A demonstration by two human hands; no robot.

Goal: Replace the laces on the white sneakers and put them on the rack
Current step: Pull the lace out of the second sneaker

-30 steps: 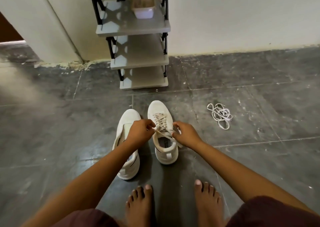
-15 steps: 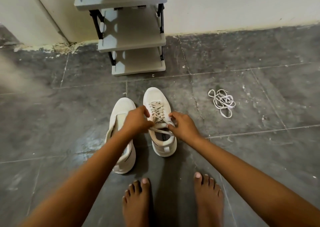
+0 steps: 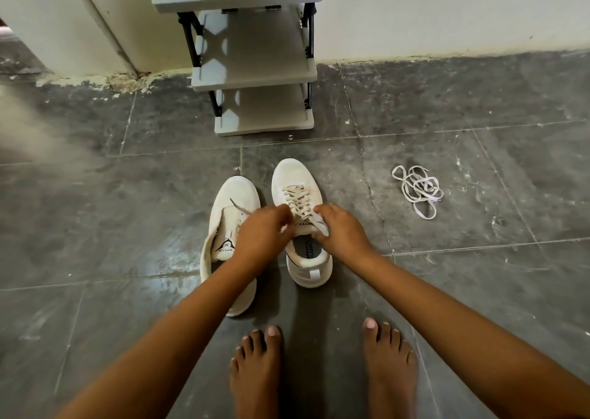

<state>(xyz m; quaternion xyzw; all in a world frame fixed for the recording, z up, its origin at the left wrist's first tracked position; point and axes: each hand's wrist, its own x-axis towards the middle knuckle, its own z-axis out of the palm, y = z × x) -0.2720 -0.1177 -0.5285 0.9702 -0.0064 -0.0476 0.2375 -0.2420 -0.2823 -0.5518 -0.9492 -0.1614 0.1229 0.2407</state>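
Two white sneakers stand side by side on the dark tiled floor. The right sneaker [image 3: 295,177] carries a beige lace [image 3: 298,199] threaded up its eyelets. My left hand [image 3: 260,235] and my right hand [image 3: 340,228] meet over its tongue, each with fingers curled round a loose end of that lace. The left sneaker [image 3: 231,201] has its tongue open and only a short lace end showing near its top. A loose tangle of white lace [image 3: 419,188] lies on the floor to the right.
A grey shoe rack [image 3: 261,67] with black posts stands against the white wall straight ahead of the sneakers. My bare feet [image 3: 258,374] are planted just behind the shoes. A wall corner juts out at far left.
The hands have drawn closer together over the right sneaker's tongue, and the lace ends are no longer stretched out sideways. The camera view shifted slightly.
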